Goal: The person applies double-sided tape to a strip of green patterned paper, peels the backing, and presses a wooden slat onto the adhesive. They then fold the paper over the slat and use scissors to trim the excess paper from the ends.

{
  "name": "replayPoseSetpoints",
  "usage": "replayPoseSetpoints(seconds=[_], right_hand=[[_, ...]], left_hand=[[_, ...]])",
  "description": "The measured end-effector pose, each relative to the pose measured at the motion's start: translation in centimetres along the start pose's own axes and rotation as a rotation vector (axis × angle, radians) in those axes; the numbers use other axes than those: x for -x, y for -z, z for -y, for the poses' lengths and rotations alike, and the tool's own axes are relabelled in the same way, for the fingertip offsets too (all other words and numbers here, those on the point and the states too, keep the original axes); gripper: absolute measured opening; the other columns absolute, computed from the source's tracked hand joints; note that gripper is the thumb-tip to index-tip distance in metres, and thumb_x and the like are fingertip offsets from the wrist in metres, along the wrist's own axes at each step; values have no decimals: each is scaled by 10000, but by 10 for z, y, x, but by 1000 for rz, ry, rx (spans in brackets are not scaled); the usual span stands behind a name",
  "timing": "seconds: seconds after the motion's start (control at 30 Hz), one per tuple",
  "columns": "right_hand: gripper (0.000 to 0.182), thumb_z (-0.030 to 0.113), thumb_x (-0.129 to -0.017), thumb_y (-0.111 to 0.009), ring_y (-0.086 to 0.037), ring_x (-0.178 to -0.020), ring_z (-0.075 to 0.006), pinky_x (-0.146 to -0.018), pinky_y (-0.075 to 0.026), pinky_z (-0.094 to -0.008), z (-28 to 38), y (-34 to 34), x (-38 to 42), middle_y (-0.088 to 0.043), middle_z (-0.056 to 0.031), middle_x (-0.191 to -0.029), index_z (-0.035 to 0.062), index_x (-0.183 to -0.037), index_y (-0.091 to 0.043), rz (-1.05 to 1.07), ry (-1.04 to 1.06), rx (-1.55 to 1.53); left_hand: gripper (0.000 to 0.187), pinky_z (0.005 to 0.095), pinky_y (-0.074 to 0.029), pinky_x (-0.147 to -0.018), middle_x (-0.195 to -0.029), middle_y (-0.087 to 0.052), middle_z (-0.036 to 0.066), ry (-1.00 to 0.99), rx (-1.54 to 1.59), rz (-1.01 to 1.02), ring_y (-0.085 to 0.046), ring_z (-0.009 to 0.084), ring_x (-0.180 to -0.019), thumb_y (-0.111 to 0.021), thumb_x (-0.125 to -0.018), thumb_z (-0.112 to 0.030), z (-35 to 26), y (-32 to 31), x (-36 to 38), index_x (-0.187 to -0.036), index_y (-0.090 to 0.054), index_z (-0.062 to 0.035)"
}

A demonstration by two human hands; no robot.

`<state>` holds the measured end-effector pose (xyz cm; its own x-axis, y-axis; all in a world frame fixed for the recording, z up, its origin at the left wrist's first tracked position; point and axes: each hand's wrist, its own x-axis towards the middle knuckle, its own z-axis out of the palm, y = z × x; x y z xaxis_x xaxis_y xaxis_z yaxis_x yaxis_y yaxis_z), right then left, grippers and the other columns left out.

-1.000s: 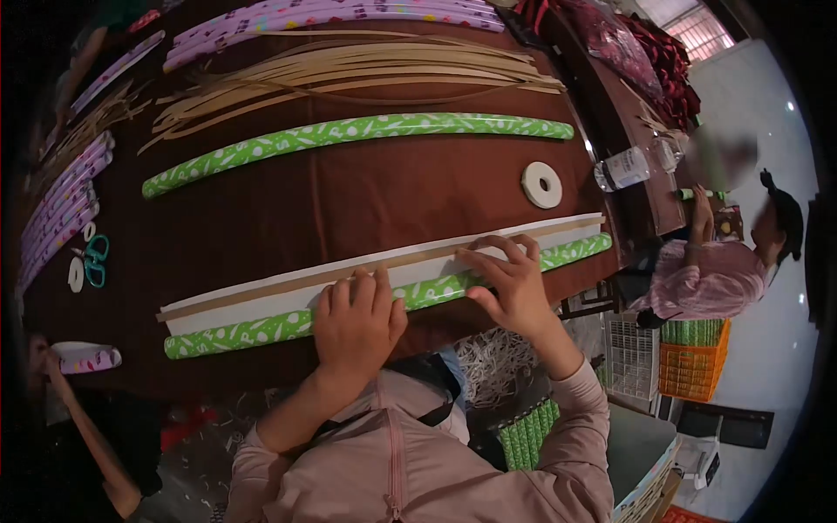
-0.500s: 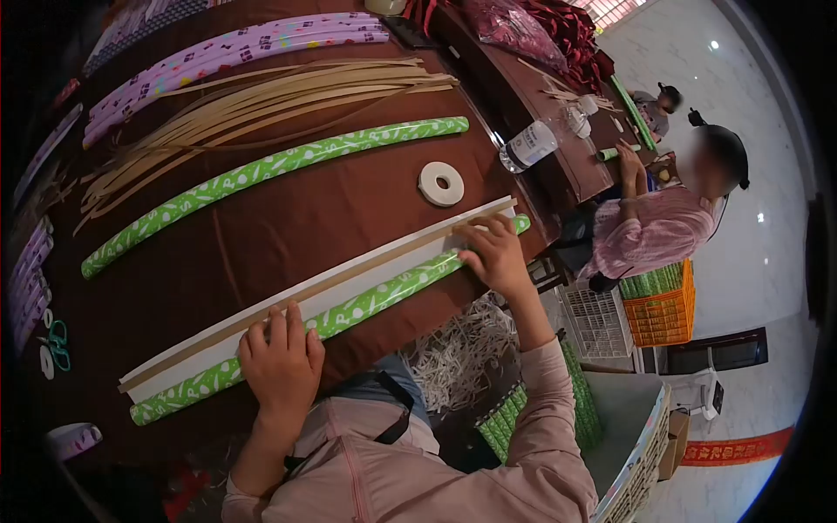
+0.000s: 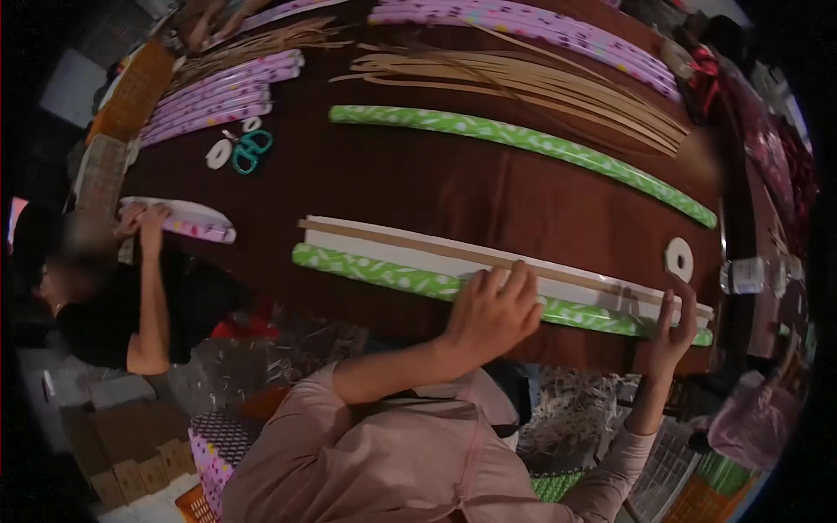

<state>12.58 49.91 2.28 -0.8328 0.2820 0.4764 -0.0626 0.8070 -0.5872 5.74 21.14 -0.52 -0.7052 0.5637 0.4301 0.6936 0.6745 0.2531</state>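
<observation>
A green patterned roll of wrapping paper (image 3: 384, 272) lies lengthwise before me, its white underside (image 3: 471, 254) unrolled along the far side. On that white part rests a long tan strip (image 3: 410, 239). My left hand (image 3: 495, 312) is bent over the middle of the roll, fingers close together and fingertips by the strip. Near the roll's right end is my right hand (image 3: 673, 333), its fingers stretched out and apart over the paper. Beyond that hand lies a round white tape roll (image 3: 678, 260). A second green roll (image 3: 523, 139) lies farther back.
Tan strips (image 3: 523, 87) and purple rolls (image 3: 523, 19) lie at the back. Teal scissors (image 3: 252, 151) and more purple rolls (image 3: 218, 96) are to the left. A co-worker's hands (image 3: 144, 218) hold purple paper there. A clear bottle (image 3: 748, 275) is at the right.
The view has swung left, bringing the co-worker at the left into sight. My right hand's fingers are now more stretched out; both hands remain at the green roll.
</observation>
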Motion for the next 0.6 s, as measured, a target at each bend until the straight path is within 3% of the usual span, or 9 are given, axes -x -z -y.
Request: replayPoseSetpoints(seconds=[0.07, 0.17, 0.2, 0.23, 0.27, 0.3, 0.37, 0.53, 0.6], right_hand=[[251, -18, -876, -628, -602, -1079, -323, -893, -480, -413, 58, -36, -14, -636, -139, -1141, 7, -1125, -625, 190, 185, 47], [297, -13, -821, -661, -600, -1035, -338, -869, -488, -404, 109, -82, -39, -642, -137, -1104, 26, -1114, -629, 414, 206, -150], [297, -13, -821, -661, -600, -1035, -338, -869, -488, -404, 117, -96, -48, -642, -137, -1104, 26, -1114, -629, 414, 197, -156], [296, -14, -823, -656, -601, -1021, -345, -850, -493, -408, 122, -109, -56, -641, -147, -1099, 23, -1115, -628, 553, 196, -209], [295, -15, -825, -651, -603, -1008, -352, -831, -498, -412, 126, -122, -65, -640, -157, -1095, 20, -1116, -628, 690, 195, -261], [295, -15, -825, -651, -603, -1008, -352, -831, -498, -412, 128, -137, -72, -640, -157, -1095, 20, -1116, -628, 686, 179, -256], [250, -28, -855, -607, -654, -939, -302, -756, -522, -371, 127, -163, -84, -650, -164, -1081, 2, -1102, -633, 807, 369, -212], [217, -13, -862, -597, -675, -860, -306, -752, -527, -377, 135, -166, -116, -689, -174, -937, -18, -1074, -643, 1080, 210, -205], [185, 39, -871, -594, -659, -880, -347, -779, -516, -405, 132, -158, -119, -687, -179, -956, -6, -1039, -659, 1197, 128, -187]], left_hand=[[371, 348, -454, -757, -1029, -583, 98, -4, 14, -19, -544, 229, -893, -628, -857, -310, 1, -2, 2, -1113, -635, -42], [395, 350, -451, -791, -1004, -578, 107, -48, 9, 9, -526, 231, -917, -630, -875, -331, 2, -6, 10, -1107, -623, -11], [395, 354, -437, -848, -1048, -582, 104, -56, 7, -5, -520, 236, -964, -608, -883, -338, 2, -5, 12, -1102, -623, -9], [397, 358, -424, -905, -1091, -586, 101, -69, 9, -17, -514, 241, -1012, -587, -890, -344, 2, -5, 15, -1098, -624, -7], [390, 359, -421, -922, -1087, -582, 108, -58, 46, -2, -508, 247, -1009, -594, -885, -341, 1, -6, 17, -1075, -624, -2], [390, 359, -421, -922, -1087, -582, 108, -67, 56, 6, -508, 247, -1009, -594, -885, -341, 2, -6, 18, -1075, -624, -2], [378, 355, -423, -913, -1077, -575, 112, -60, 77, -42, -505, 245, -997, -607, -878, -332, 2, -7, 20, -1051, -620, 4], [356, 354, -416, -910, -1070, -569, 109, -102, 159, 28, -514, 251, -983, -593, -892, -309, 7, -3, 17, -1061, -615, 3], [368, 359, -456, -833, -1011, -572, 124, -144, 155, -8, -543, 259, -928, -694, -824, -280, 12, 0, 15, -1035, -615, 11]])
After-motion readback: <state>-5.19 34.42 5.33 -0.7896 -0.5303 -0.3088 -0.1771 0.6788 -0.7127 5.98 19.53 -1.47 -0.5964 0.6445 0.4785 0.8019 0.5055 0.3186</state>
